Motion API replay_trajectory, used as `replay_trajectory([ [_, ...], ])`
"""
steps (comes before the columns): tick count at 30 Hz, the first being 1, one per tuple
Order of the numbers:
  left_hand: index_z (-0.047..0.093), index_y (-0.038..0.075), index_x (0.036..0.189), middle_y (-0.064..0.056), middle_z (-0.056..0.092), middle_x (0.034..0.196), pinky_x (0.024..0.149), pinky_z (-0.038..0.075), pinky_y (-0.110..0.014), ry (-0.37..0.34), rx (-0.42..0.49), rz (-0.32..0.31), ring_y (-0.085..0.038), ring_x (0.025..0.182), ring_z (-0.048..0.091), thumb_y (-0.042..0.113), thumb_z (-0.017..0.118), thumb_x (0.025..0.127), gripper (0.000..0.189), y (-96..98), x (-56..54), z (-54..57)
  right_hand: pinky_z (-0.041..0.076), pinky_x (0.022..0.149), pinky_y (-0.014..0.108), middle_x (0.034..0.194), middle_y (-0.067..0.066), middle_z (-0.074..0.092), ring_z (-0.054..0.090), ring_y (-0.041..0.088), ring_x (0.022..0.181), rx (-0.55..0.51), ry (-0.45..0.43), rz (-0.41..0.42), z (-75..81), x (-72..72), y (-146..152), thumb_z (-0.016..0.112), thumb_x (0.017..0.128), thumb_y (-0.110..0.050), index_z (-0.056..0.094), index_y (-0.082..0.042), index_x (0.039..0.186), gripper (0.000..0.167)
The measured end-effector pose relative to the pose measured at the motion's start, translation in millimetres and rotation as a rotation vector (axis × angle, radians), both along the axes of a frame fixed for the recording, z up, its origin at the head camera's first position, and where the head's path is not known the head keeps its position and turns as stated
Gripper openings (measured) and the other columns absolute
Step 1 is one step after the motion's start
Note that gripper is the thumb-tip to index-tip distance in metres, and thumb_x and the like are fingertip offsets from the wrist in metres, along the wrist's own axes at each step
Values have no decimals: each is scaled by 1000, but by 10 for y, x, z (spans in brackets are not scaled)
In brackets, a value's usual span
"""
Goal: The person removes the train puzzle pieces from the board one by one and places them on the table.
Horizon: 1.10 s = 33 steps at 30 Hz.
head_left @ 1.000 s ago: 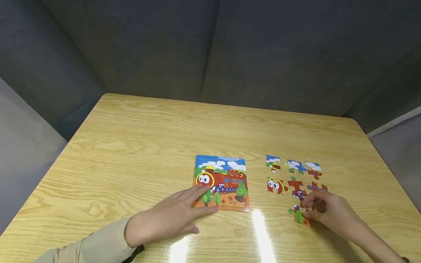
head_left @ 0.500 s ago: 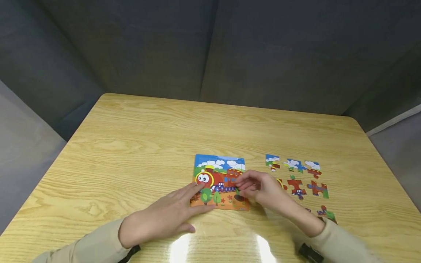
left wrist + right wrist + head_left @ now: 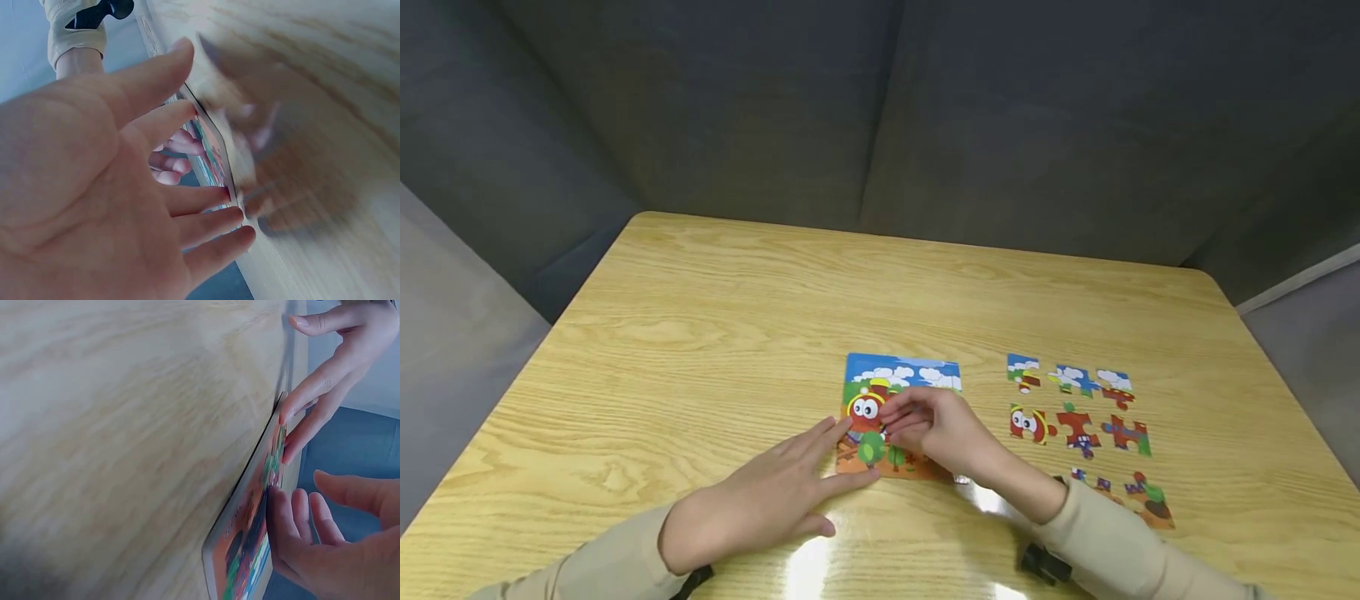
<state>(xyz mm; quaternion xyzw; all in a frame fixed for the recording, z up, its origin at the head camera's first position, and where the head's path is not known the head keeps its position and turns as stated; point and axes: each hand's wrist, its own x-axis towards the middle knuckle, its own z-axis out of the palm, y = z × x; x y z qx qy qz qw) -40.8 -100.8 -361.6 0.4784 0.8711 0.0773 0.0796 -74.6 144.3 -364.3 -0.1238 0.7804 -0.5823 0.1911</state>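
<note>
Right hand (image 3: 936,429) presses puzzle board (image 3: 902,379) (lower half).

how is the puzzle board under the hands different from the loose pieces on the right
The board is one whole square picture; the loose pieces are separate knobbed bits lying apart in rows. The board is far larger than any piece. The left hand rests flat fingers on the board's near left corner and the right hand presses its middle; no hand touches the pieces. Both show the same red cartoon train, sky and clouds, and lie flat on the table.

Red cartoon-train puzzle board (image 3: 917,379), blue sky, orange ground
</note>
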Motion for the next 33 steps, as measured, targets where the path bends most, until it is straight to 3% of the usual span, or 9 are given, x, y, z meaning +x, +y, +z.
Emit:
replay_trajectory([
  [10, 46, 30, 148, -30, 24, 154, 104, 41, -51, -8, -26, 12, -42, 139, 33, 42, 69, 88, 66, 1, -3, 2, 56, 77, 27, 103, 22, 68, 69, 31, 89, 46, 36, -32, -43, -49, -71, 69, 82, 11, 64, 11, 106, 25],
  [17, 45, 31, 149, -29, 25, 154, 105, 40, -51, -23, -36, 17, -41, 140, 32, 42, 68, 89, 65, 15, -3, -3, 54, 66, 23, 99, 16, 70, 64, 17, 75, 115, 102, -75, -131, -68, -105, 79, 76, 8, 68, 6, 105, 31],
  [24, 47, 31, 148, -29, 25, 154, 104, 41, -51, -5, -30, 14, -41, 139, 33, 42, 69, 88, 65, 11, 0, -15, 52, 65, 24, 96, 10, 71, 63, 16, 74, 208, 212, -27, -162, -96, -137, 81, 72, 8, 71, 2, 104, 34],
  [29, 45, 32, 149, -29, 26, 154, 103, 42, -51, 10, -19, 14, -40, 139, 33, 41, 71, 86, 68, 15, -3, -18, 54, 68, 27, 89, 9, 69, 65, 18, 75, 214, 274, 4, -149, -85, -177, 79, 72, 12, 70, 2, 101, 32],
  [33, 45, 32, 149, -29, 28, 153, 102, 43, -51, 20, -19, 12, -40, 139, 34, 40, 72, 86, 69, 16, -4, -15, 55, 68, 26, 93, 9, 70, 66, 17, 76, 233, 311, 36, -138, -69, -205, 80, 73, 9, 70, 1, 102, 32],
])
